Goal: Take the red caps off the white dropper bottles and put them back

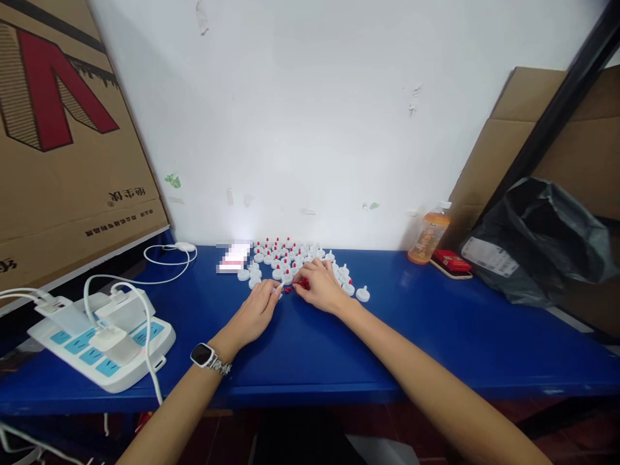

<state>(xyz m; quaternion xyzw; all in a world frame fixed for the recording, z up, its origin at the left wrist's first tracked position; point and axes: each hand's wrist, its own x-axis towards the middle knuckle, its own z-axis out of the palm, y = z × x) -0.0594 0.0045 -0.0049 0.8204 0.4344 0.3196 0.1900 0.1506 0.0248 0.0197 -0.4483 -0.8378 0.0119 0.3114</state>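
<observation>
Many white nozzle caps [362, 294] stand on the blue table, and several at the back left carry small red tips [258, 252]. My left hand [255, 311] has its fingers closed around a white nozzle cap [281, 285], of which only the spout shows clearly. To its right, my right hand [322, 285] curls over a small heap of red tips [304, 283]. Its fingertips are bent together among them; whether one is pinched is too small to make out. A few loose red tips [287, 290] lie between the hands.
A white power strip [116, 381] with plugs and cables sits at the left. A bright phone-like screen [235, 257] lies behind my left hand. On the right are an orange drink bottle [429, 236], a red packet [450, 261] and a dark plastic bag [533, 239]. Cardboard flanks both sides.
</observation>
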